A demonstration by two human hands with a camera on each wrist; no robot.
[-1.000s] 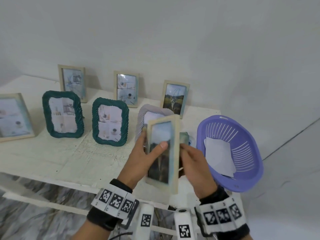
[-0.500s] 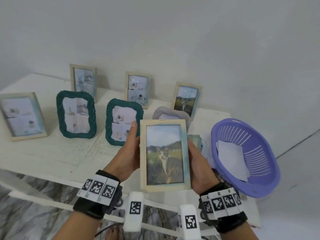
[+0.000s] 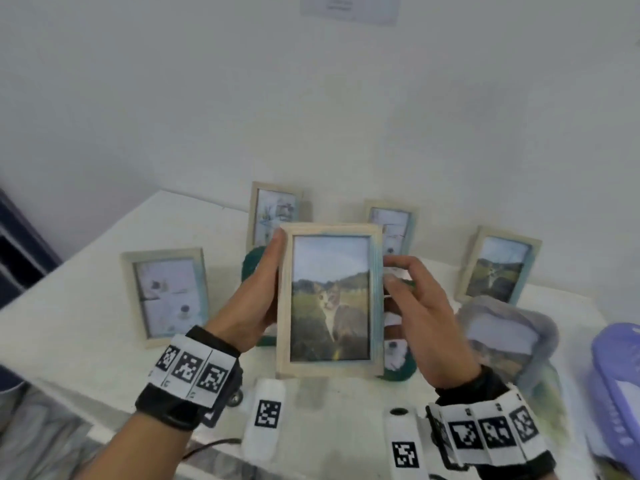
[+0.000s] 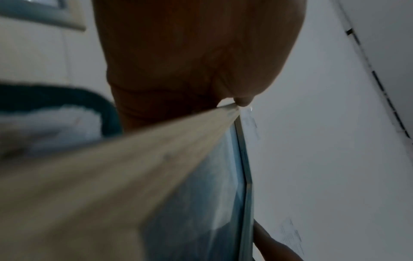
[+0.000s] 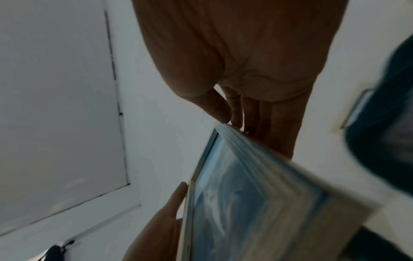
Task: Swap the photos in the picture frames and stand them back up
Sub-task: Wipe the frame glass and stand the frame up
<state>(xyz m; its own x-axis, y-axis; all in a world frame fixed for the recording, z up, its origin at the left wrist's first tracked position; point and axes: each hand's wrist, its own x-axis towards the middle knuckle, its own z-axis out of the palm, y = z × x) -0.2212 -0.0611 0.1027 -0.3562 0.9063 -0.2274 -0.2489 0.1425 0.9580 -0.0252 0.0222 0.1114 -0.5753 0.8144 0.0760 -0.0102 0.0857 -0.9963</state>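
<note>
A: Two hands hold one frame [image 3: 330, 301] in the head view, upright above the table [image 3: 79, 317], cat photo [image 3: 330, 299] facing the camera.

B: Who grips it?

A: The left hand [image 3: 254, 299] clasps the left edge, thumb along the front rim, fingers behind. The right hand [image 3: 420, 318] is at the right edge, thumb and forefinger bent near the rim; whether they pinch it, I cannot tell here.

B: Around it?

A: Four more wood frames stand behind; a green frame [image 3: 252, 268] is partly hidden by the left hand, a grey one [image 3: 509, 337] leans at right beside a purple basket [image 3: 616, 386].

B: Left wrist view?

A: The frame [image 4: 116, 176] runs from the camera, blurred; the left hand [image 4: 196, 58] wraps its edge, thumb tip at the corner.

B: Right wrist view?

A: The right hand [image 5: 252, 70] has fingers straight behind the frame [image 5: 257, 194], thumb on its top corner, gripping it. The left hand [image 5: 161, 220] shows on the far edge.
</note>
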